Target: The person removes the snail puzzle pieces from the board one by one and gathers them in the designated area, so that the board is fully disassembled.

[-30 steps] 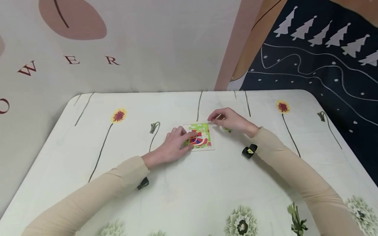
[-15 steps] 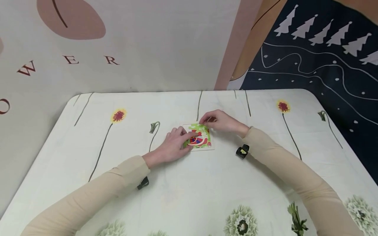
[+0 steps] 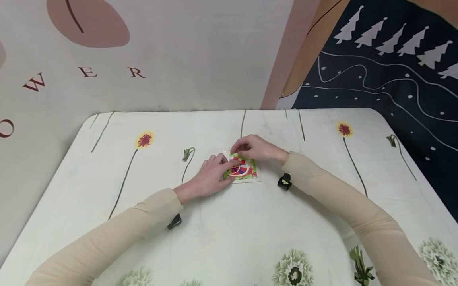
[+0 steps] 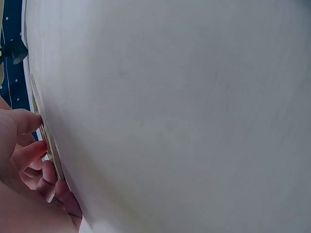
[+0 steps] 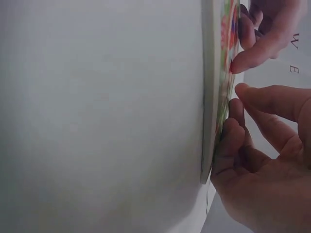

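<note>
Board (image 3: 247, 171) lies flat on the white table (image 3: 222, 238), just to the right of the left hand's (image 3: 211, 176) grip. That hand holds the board by its left side. Its pointing finger (image 3: 234, 163) lies across the bright picture (image 3: 242, 171), which is red, blue and green. Its thumb (image 3: 228, 180) is on the side closer to the person.

The right hand (image 3: 258, 149) is at the board's far edge, just past the left hand's grip. Its fingers are bent, and the tip of its thumb is close to them. I cannot tell if they pinch something small, as the fingers hide that spot. From the right wrist, the lower fingers seem to touch the edge of the board.

I think the step now is fixing something at the far edge, with one hand working and the other stopping the board from sliding. The next move seems to call for a firm left hand and light, careful right fingertips, because a hard push could slide the board.

A black camera (image 3: 284, 181) hangs under the right sleeve (image 3: 332, 188), behind those fingertips. A printed yellow flower (image 3: 144, 140) is well left of the left grip and farther away.
</note>
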Action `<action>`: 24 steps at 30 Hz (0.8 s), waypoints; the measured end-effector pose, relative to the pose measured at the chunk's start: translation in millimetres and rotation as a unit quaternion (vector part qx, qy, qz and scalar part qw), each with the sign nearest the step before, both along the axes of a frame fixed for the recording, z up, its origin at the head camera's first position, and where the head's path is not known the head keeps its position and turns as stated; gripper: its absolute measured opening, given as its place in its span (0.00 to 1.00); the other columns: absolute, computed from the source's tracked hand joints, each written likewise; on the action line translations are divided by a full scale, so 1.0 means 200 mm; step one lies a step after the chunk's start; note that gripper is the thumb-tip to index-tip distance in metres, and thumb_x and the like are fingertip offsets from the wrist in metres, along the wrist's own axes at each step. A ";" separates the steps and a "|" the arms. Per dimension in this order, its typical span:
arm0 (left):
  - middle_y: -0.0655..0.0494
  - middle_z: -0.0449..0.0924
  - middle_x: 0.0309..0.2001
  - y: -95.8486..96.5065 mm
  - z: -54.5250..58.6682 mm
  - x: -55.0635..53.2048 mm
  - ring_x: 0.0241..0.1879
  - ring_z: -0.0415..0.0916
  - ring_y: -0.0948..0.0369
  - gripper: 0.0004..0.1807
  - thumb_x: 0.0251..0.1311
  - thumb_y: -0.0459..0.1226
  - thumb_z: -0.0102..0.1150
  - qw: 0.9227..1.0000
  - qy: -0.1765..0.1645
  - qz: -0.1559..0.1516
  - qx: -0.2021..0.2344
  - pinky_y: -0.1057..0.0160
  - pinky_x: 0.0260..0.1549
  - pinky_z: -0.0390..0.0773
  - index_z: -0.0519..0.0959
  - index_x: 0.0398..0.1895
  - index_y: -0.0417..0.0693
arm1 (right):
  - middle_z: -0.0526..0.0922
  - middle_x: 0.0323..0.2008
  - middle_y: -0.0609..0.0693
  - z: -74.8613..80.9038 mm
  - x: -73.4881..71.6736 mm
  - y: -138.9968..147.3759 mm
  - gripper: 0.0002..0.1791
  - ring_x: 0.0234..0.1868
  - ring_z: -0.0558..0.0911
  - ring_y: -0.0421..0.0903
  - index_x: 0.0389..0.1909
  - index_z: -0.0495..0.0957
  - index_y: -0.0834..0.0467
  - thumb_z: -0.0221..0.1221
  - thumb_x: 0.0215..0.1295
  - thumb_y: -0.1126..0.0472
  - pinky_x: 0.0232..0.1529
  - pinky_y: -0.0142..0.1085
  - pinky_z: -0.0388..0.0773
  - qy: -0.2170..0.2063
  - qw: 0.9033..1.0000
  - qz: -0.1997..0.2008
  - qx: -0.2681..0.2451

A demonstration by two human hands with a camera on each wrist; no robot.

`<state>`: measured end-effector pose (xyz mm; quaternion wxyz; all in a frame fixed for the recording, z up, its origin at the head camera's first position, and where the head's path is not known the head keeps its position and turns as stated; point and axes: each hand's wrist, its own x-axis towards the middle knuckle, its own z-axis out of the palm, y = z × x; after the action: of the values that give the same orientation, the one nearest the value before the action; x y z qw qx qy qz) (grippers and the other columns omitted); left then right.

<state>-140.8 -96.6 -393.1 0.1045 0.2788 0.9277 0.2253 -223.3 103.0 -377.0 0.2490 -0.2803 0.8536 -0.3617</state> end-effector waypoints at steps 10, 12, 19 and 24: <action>0.53 0.68 0.41 0.00 0.00 0.00 0.40 0.59 0.56 0.27 0.64 0.40 0.60 1.000 0.005 -0.001 0.003 0.62 0.36 0.56 0.73 0.68 0.55 | 0.80 0.53 0.57 -0.01 -0.01 -0.01 0.19 0.48 0.73 0.49 0.57 0.79 0.61 0.51 0.68 0.73 0.54 0.39 0.69 -0.006 1.000 0.023 0.011; 0.53 0.68 0.41 0.00 0.00 0.00 0.40 0.59 0.55 0.27 0.64 0.40 0.60 1.000 0.005 0.000 0.002 0.62 0.36 0.56 0.73 0.68 0.55 | 0.80 0.53 0.56 -0.02 -0.01 -0.01 0.20 0.48 0.72 0.49 0.56 0.80 0.60 0.51 0.67 0.74 0.53 0.39 0.68 -0.006 1.000 0.023 0.011; 0.52 0.68 0.41 0.00 0.00 0.00 0.40 0.59 0.55 0.27 0.64 0.40 0.60 1.000 0.004 0.001 0.001 0.62 0.36 0.56 0.73 0.68 0.55 | 0.78 0.53 0.56 -0.02 -0.02 -0.01 0.21 0.49 0.70 0.49 0.55 0.79 0.59 0.51 0.66 0.76 0.54 0.40 0.67 -0.012 0.999 0.028 0.017; 0.52 0.69 0.42 0.01 -0.01 0.00 0.41 0.60 0.55 0.27 0.64 0.40 0.60 1.000 0.003 0.002 0.002 0.62 0.37 0.57 0.73 0.68 0.55 | 0.72 0.57 0.57 -0.01 -0.02 -0.01 0.22 0.51 0.68 0.50 0.55 0.80 0.56 0.50 0.65 0.76 0.56 0.42 0.66 -0.016 0.999 0.027 0.028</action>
<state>-141.2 -95.6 -394.9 0.1012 0.2776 0.9282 0.2263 -227.4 101.7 -379.2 0.2799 -0.2903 0.8513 -0.3357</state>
